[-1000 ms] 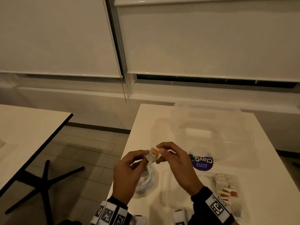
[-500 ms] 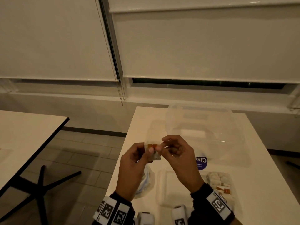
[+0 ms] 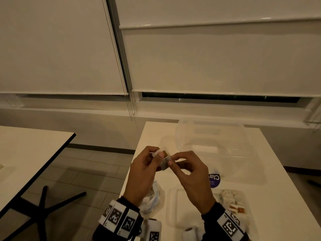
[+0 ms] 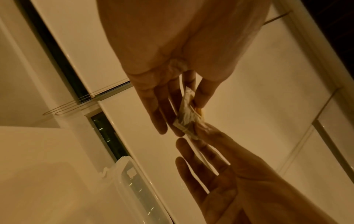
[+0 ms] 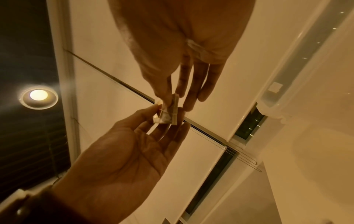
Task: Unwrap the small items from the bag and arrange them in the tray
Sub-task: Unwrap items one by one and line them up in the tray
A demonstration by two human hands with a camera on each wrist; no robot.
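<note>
While raised above the worktop (image 3: pixel 271 180), both hands meet fingertip to fingertip: left hand (image 3: pixel 144 173) and right hand (image 3: pixel 192 173) each pinch one small wrapped item (image 3: pixel 164 158).

Head view looks down over the white table (image 3: pixel 271 171) from above, while both wrist views look up from just beneath, close in, sharing the wrapped item (image 3: pixel 165 158).

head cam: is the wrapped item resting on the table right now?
No, the left hand and right hand pinch the small wrapped item between their fingertips, raised above the white table.
</note>
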